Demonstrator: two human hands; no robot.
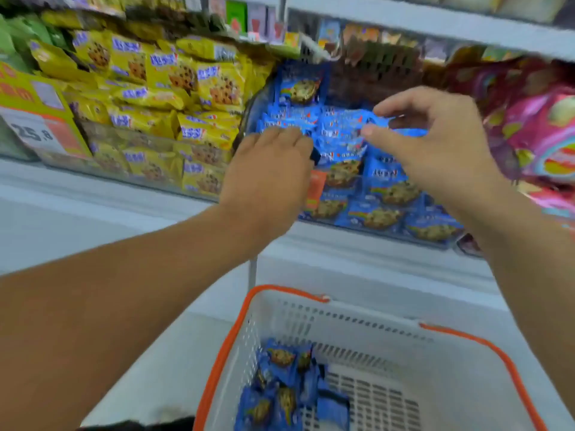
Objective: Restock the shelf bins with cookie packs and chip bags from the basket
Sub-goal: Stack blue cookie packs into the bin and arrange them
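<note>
At ten o'clock the yellow cookie packs [174, 98] sit binned. The left hand [267, 178], fingers curled down, presses blue cookie packs [339, 141] at twelve o'clock; the right hand [435, 141] pinches one. Heaped loosely, they may slide over the bin front toward the basket [373, 325] at six.

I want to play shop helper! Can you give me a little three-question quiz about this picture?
1. True or false: the basket still has blue cookie packs in it.
2. Which packs fill the bin left of the blue bin? A) yellow B) red C) white
3. Fill in: the basket's rim and handles are ____.

Key:
1. True; some lie in its left corner.
2. A, the yellow cookie packs.
3. Orange.

Bonus look: the right hand pinches a blue pack in the bin, and the left hand rests on the packs.
</note>
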